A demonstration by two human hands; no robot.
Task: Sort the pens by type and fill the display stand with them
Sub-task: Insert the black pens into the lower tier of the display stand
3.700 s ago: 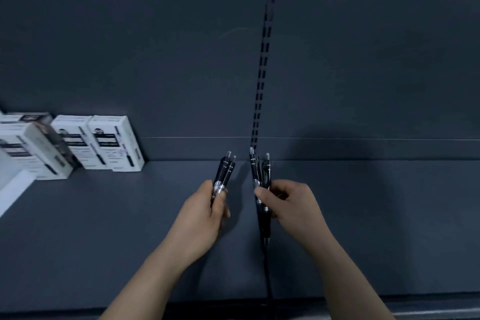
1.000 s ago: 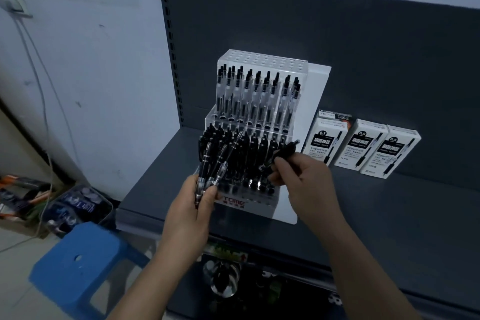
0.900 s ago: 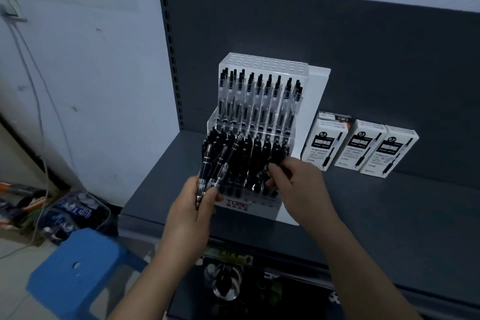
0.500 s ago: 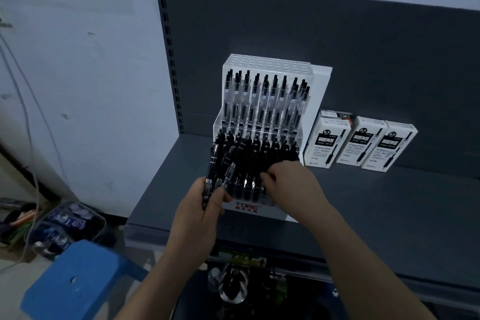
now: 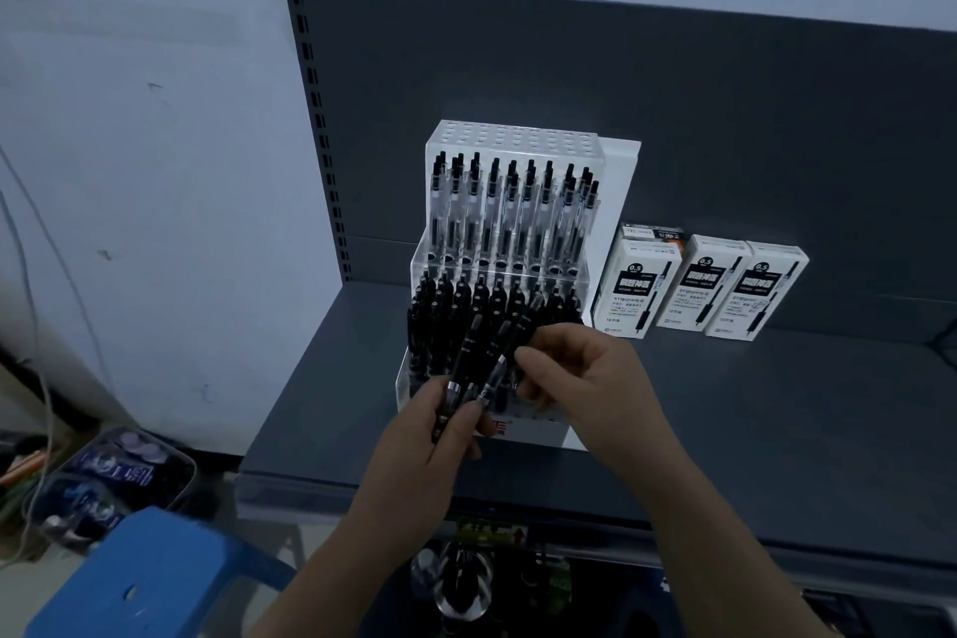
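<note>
**Item:** bundle (image 5: 468, 352) of black pens, a few, fanned upward.

**Location:** in front of the near side of the stand (image 5: 518, 140), which sits at the left end of the shelf (image 5: 777, 430).

**Left hand** (image 5: 440, 430): grasps the bundle, with fingers and thumb wrapped round the lower barrels. The bundle rises from its grip, up and to the right.

**Right hand** (image 5: 575, 378): curled, just right of the bundle, fingertips at its upper ends. Whether it already pinches one pen cannot be told.

**Stand contents:** clear pens (image 5: 510, 218) upright in the far tier. Black pens (image 5: 466, 295) are packed tight in the near tier, just beyond the bundle.

**Risks, as judged:**
- Drawing one pen out could loosen the left grip, and the others could slide to the floor past the near shelf edge.
- Free holes in the near tier are hard to see, so a pen pushed blind could jam against a neighbour or tip it.
- A black pen placed among the clear ones would spoil the sort.
- A push on the stand could shift it towards the boxes (image 5: 699, 285) on its right.
</note>
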